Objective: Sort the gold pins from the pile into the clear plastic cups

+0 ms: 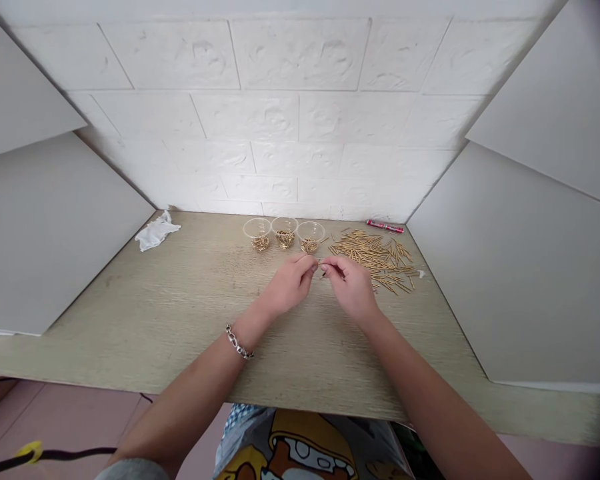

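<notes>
My left hand and my right hand meet above the table, fingertips nearly touching. Both are closed in a pinch around a small gold-coloured piece, too small for me to tell its exact shape. Just beyond my right hand lies a loose pile of thin gold-coloured rods, partly hidden by that hand. Three clear plastic cups stand in a row past my left hand: a left cup, a middle cup and a right cup. Short gold-coloured pieces cover the bottom of each.
The wooden table runs up to a white brick-patterned wall. Grey-white panels rise at the left and right. A crumpled white tissue lies at back left, a red wrapped stick at back right. Tiny specks dot the tabletop near the cups.
</notes>
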The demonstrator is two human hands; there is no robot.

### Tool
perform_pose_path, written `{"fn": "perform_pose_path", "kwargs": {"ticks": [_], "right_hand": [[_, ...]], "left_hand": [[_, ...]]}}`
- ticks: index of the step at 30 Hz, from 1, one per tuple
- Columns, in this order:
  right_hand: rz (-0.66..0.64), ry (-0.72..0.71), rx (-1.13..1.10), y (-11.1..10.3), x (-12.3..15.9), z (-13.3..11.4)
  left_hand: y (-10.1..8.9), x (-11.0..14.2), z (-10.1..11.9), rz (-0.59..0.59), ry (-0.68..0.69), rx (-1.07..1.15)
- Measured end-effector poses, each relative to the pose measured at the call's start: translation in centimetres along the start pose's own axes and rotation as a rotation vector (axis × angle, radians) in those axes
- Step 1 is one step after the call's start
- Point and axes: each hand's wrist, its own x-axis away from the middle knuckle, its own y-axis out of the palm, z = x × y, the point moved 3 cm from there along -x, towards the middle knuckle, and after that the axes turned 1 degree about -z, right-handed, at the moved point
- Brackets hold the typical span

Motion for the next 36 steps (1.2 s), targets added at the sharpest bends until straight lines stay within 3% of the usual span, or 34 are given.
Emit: {"fn": "perform_pose_path", "kwargs": {"ticks": [7, 16, 23, 36], "right_hand": [[-0.036, 0.083, -0.032, 0.1, 0.0, 0.3], [-0.132, -0.096, 0.088, -0.7, -0.6, 0.0], [-0.133, -0.132, 0.106, -0.6, -0.5, -0.2], [-0.143, -0.114, 0.109, -0.5, -0.4, 0.1]], "left_hand": [[0.4, 0.2, 0.1, 0.017, -0.062, 0.001], [-0.5, -0.4, 0.4, -0.083, -0.183, 0.152], [-0.5, -0.3, 0.0, -0.168, -0.337, 0.299], [-0.5, -0.4, -0.2, -0.189, -0.309, 0.259]]}}
